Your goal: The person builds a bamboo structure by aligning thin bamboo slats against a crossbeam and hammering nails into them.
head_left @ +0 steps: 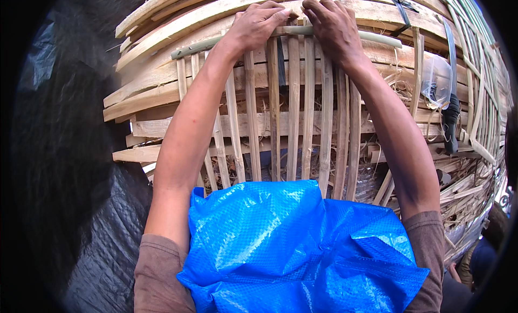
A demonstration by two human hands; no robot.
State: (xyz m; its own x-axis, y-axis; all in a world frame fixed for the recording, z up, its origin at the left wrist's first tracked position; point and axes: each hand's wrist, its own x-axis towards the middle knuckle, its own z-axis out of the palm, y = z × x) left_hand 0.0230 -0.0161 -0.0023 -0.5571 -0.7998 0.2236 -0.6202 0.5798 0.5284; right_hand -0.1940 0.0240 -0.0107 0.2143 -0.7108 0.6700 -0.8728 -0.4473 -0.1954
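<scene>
Where blue sheeting (259, 243) lies, the slats (293, 108) vanish from view.

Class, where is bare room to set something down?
Bare: the black plastic sheet left of the stacked planks and left forearm, slope unclear. Crowded: right of the right forearm, with long knife and clear plastic container. Between forearms, wooden slats leave narrow gaps.
</scene>
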